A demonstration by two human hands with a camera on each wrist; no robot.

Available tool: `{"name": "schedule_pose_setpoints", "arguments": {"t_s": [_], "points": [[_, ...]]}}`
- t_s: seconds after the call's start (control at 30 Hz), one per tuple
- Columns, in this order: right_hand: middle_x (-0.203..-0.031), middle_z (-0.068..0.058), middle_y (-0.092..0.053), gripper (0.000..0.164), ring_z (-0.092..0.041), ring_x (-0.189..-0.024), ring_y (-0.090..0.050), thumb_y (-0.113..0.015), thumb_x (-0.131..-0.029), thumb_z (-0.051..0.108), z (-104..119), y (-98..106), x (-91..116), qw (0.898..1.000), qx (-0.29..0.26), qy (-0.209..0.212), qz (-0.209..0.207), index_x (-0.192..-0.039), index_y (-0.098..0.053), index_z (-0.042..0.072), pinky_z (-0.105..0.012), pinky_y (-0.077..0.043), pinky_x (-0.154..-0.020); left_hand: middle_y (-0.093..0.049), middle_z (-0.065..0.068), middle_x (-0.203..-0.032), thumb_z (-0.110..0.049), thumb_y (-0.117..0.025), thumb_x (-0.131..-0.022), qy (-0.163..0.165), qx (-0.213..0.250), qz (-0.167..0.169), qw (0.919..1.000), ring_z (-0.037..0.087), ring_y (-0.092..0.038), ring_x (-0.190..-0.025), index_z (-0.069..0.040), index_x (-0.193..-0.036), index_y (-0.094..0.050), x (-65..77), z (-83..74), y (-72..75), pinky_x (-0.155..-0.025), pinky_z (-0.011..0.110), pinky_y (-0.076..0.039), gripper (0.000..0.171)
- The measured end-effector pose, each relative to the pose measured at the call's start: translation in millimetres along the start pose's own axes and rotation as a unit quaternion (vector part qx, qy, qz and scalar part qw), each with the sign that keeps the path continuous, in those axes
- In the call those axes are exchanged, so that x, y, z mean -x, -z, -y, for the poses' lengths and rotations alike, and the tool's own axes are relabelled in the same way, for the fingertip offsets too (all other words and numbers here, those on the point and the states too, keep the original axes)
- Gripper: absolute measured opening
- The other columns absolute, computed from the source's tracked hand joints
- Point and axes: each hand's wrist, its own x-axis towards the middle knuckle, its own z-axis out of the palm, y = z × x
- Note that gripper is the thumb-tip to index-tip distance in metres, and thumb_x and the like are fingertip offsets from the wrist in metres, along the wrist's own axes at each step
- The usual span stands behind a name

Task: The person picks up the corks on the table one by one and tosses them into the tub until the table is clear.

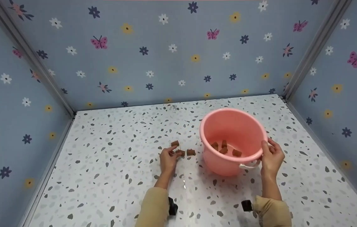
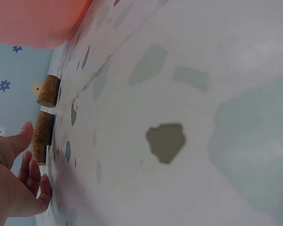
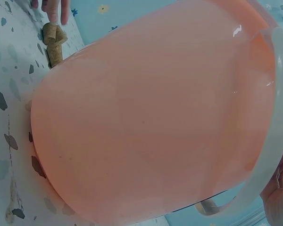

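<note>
A pink bucket (image 1: 222,162) stands slightly tilted on the speckled table, with several brown corks (image 1: 224,150) at its bottom. My right hand (image 1: 272,157) grips the bucket's rim on the right, thumb over the edge. In the right wrist view the bucket's side (image 3: 146,117) fills most of the picture. Left of the bucket, three loose corks lie close together: one farther back (image 1: 175,143), a middle cork (image 1: 181,153) and one nearest the bucket (image 1: 191,152). My left hand (image 1: 168,159) is at the back and middle corks, thumb and fingers apart in the left wrist view.
The white bucket handle (image 1: 250,165) hangs at the front right. Blue flowered panels (image 1: 172,56) close off the back and both sides of the speckled table (image 1: 102,151). A thin crack-like line (image 2: 101,68) runs along the tabletop.
</note>
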Motion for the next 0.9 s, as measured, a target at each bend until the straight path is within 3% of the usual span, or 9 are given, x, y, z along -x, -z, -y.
{"name": "schedule_pose_setpoints", "arguments": {"t_s": [0.27, 0.5, 0.67, 0.9], "points": [[-0.084, -0.018, -0.060, 0.045, -0.024, -0.057, -0.058, -0.071, -0.071, 0.038, 0.5, -0.7, 0.8, 1.000, 0.004, -0.005, -0.003, -0.109, -0.062, 0.014, -0.024, -0.045, -0.040, -0.053, 0.011, -0.084, 0.000, -0.069, -0.073, 0.012, 0.007, 0.016, 0.9998, 0.019, -0.047, -0.075, -0.002, -0.102, -0.066, -0.8, -0.3, 0.1, -0.065, 0.028, -0.040, 0.029], [-0.081, -0.020, -0.059, 0.043, -0.023, -0.053, -0.056, -0.072, -0.072, 0.035, -0.7, -0.9, 1.1, 1.000, -0.006, 0.008, -0.002, -0.108, -0.063, 0.013, -0.024, -0.043, -0.037, -0.055, 0.012, -0.088, -0.003, -0.071, -0.071, -0.003, -0.016, 0.016, 0.9997, 0.022, -0.051, -0.081, -0.001, -0.101, -0.066, -1.4, 3.6, 0.1, -0.073, 0.034, -0.042, 0.031], [-0.080, -0.020, -0.059, 0.042, -0.023, -0.051, -0.056, -0.072, -0.072, 0.034, -1.3, -0.6, 0.9, 1.000, -0.015, 0.018, 0.000, -0.107, -0.063, 0.012, -0.024, -0.043, -0.036, -0.055, 0.013, -0.092, -0.003, -0.072, -0.070, 0.011, -0.022, 0.021, 0.9995, 0.023, -0.051, -0.085, -0.002, -0.102, -0.066, -2.2, 4.7, -0.9, -0.078, 0.035, -0.041, 0.032], [-0.083, -0.019, -0.060, 0.044, -0.024, -0.057, -0.058, -0.072, -0.071, 0.036, 2.8, -0.9, 1.7, 1.000, -0.010, -0.008, 0.004, -0.108, -0.062, 0.013, -0.025, -0.046, -0.041, -0.055, 0.011, -0.097, -0.002, -0.069, -0.073, 0.031, -0.016, 0.023, 0.9991, 0.022, -0.051, -0.088, -0.003, -0.102, -0.065, -1.8, 2.9, -2.0, -0.080, 0.034, -0.040, 0.030]]}}
